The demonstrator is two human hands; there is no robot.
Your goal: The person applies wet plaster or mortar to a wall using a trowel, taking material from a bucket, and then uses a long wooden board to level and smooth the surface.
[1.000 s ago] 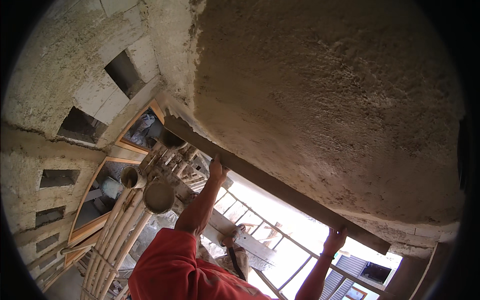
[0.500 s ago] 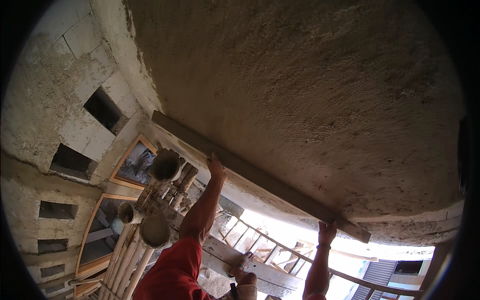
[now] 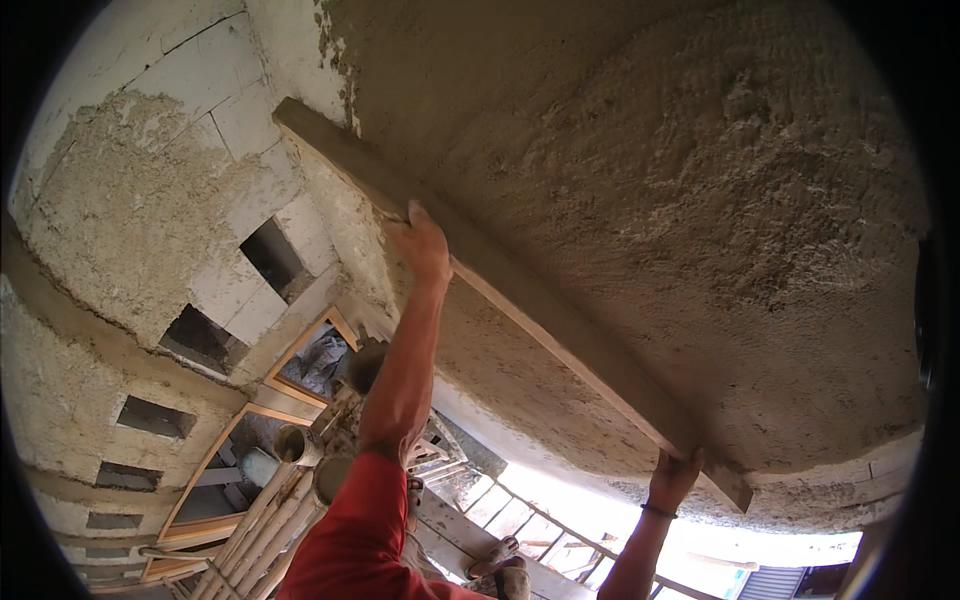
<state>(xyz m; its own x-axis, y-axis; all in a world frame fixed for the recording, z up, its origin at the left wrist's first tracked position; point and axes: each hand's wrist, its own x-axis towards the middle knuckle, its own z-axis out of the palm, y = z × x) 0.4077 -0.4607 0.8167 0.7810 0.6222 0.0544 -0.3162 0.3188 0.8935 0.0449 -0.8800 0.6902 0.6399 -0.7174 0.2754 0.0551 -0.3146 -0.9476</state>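
Observation:
A long, straight screed board (image 3: 560, 320), coated with grey-brown mortar, lies slantwise against the wet, rough plaster of the wall (image 3: 720, 190). My left hand (image 3: 424, 248) is closed on its lower edge, nearer the upper left end, with the arm stretched up. Lower down to the right, my right hand (image 3: 676, 482) grips the board close to its other end; a dark band circles that wrist. The board's upper left end reaches the corner where the plaster meets pale blockwork. Fingers behind the board are partly hidden.
Pale blockwork (image 3: 225, 170) with several rectangular holes stands at left. Below are wooden-framed windows (image 3: 312, 358), mortar-stained buckets (image 3: 296, 442) and bamboo poles (image 3: 262, 525). A foot (image 3: 495, 555) rests on a plank (image 3: 450, 530), with a ladder-like rail (image 3: 530, 520) beyond it.
The screed board has moved up across the plaster, its left end most of all. My left hand has risen with it; my right hand keeps its grip near the lower end. The view has shifted.

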